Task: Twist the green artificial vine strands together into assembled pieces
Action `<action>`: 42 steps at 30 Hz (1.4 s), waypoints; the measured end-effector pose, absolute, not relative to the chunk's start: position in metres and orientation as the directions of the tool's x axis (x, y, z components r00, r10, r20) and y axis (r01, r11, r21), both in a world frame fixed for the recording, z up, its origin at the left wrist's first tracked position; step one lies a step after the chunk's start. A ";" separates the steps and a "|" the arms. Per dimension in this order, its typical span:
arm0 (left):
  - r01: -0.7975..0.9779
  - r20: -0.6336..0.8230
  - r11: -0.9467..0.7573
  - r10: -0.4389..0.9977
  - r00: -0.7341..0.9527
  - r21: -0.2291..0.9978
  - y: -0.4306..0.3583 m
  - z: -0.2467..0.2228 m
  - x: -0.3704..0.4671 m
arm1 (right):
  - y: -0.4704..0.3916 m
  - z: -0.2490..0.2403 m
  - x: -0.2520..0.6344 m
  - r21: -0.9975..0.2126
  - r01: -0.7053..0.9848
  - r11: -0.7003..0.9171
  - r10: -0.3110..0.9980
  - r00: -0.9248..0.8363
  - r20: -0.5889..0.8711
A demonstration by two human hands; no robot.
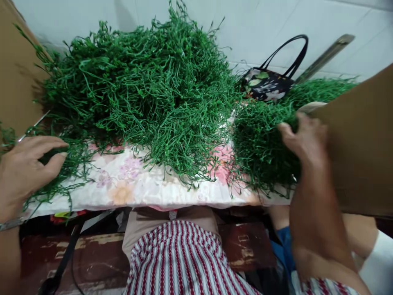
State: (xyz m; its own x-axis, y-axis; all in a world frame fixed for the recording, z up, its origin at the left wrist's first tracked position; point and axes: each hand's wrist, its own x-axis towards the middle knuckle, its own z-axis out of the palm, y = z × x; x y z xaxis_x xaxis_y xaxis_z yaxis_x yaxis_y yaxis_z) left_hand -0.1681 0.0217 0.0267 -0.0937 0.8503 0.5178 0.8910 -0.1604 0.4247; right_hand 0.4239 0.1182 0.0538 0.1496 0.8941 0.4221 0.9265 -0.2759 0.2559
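A large heap of green artificial plant stems (147, 86) covers the middle and back of the table. My left hand (27, 170) is at the left edge, above some loose green stems, its thumb and forefinger curved with a small gap between them and nothing visible in it. On the right, my right hand (307, 135) reaches over a smaller pile of green stems (264, 143), next to a cardboard panel. Its thumb and fingers are spread, and I see nothing held in it. A thin metal tool, perhaps scissors (32, 128), lies behind my left hand, partly covered.
A flowered tablecloth (144, 190) covers the table. A black floral handbag (267, 84) stands at the back against the white wall. Cardboard (362, 151) rises on the right, and more cardboard (18, 78) on the left. Another person's leg (362, 233) shows at lower right.
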 end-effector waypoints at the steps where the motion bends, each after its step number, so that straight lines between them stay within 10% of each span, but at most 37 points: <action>1: 0.885 0.534 -0.185 0.841 -0.083 0.428 0.023 0.027 -0.161 | 0.123 0.044 0.425 0.171 0.938 -0.301 0.888 0.211 0.408; 8: 0.710 0.664 -0.632 0.679 0.312 0.312 0.051 0.035 -0.092 | 0.112 0.052 0.427 0.126 0.949 -0.289 0.898 0.223 0.381; 15: 0.744 0.586 -0.636 0.688 0.428 0.203 0.095 0.068 0.046 | 0.085 0.081 0.423 0.251 0.924 -0.287 0.844 0.121 0.522; 25: 0.723 0.582 -0.536 0.781 0.228 0.436 0.141 0.065 0.065 | 0.059 0.073 0.410 0.187 0.965 0.185 0.684 -0.263 0.680; 31: 0.205 0.478 -0.462 0.878 -0.034 0.863 0.105 0.072 0.033 | 0.060 0.081 0.345 0.015 0.854 0.521 0.615 -0.387 0.687; 37: 0.094 0.460 -0.451 0.872 -0.166 0.888 0.088 0.052 0.029 | 0.074 0.071 0.253 0.019 0.668 0.744 0.515 -0.591 0.621; 42: 0.020 0.553 -0.590 0.745 -0.373 0.807 0.074 0.056 0.013 | 0.103 0.051 0.230 0.085 0.824 0.560 0.747 -0.546 0.378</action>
